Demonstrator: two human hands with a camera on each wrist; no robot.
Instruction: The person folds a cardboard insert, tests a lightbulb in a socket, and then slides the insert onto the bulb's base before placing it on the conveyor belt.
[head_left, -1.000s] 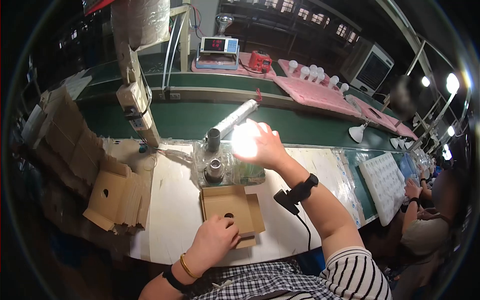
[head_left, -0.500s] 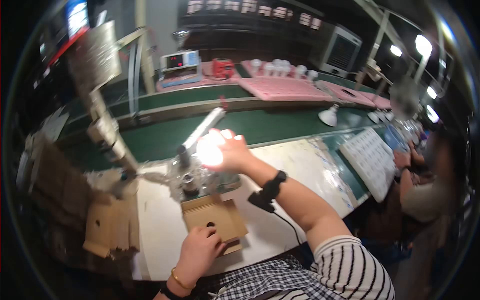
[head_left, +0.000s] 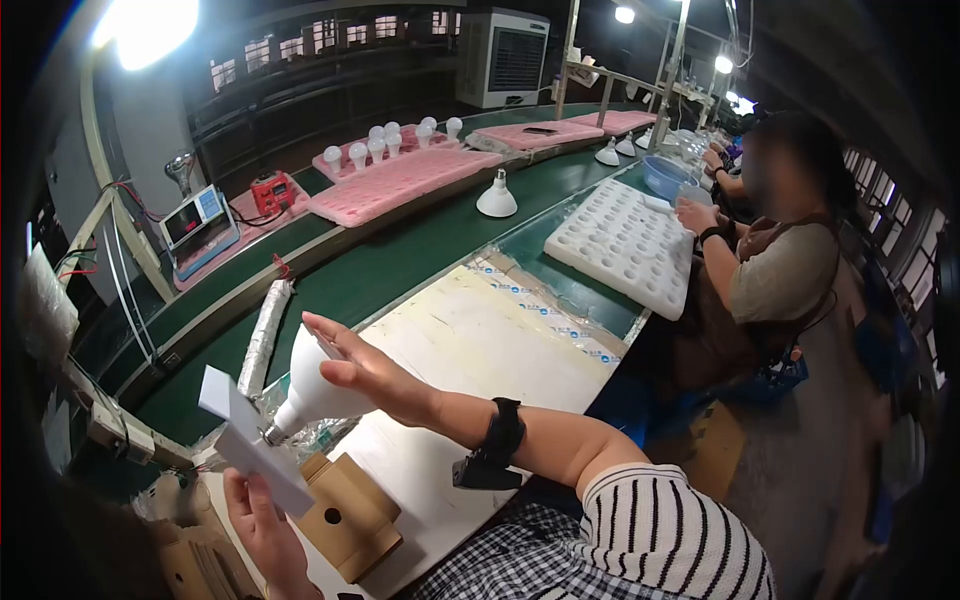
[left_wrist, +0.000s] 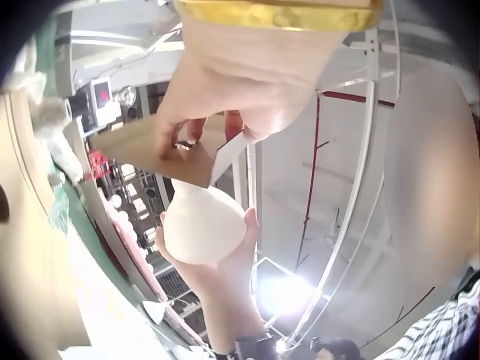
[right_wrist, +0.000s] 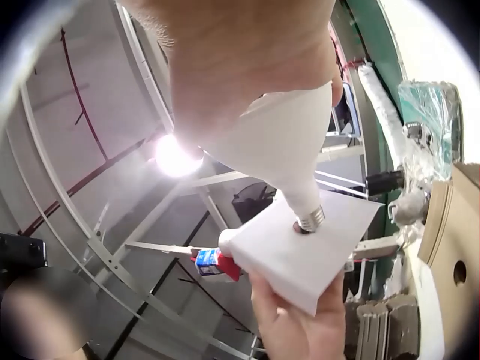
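Note:
My right hand (head_left: 385, 380) holds a white reflector light bulb (head_left: 315, 385) around its broad end, thumb and fingers spread along the rim. The bulb is unlit. My left hand (head_left: 265, 535) grips a folded cardboard insert (head_left: 262, 465) raised over the table, its white face toward the bulb. In the right wrist view, the bulb's metal screw base (right_wrist: 311, 219) sits right at the hole in that white face. The left wrist view shows the insert's brown back (left_wrist: 135, 146), with the left fingertips against it. Below lies a brown stack of inserts (head_left: 375, 500) with a round hole.
Upright brown cardboards (head_left: 195, 565) stand at the lower left. A foil-wrapped tube (head_left: 265, 335) lies on the green bench, where another reflector bulb (head_left: 497, 195) stands. Beyond are pink foam trays (head_left: 390, 190) and a meter (head_left: 195, 220). At right, a person works by a white foam tray (head_left: 590, 245).
The bulb glowed in the right hand over the socket stand; now it is unlit and at the insert. The left hand has lifted an insert from the brown stack. The head view has turned right.

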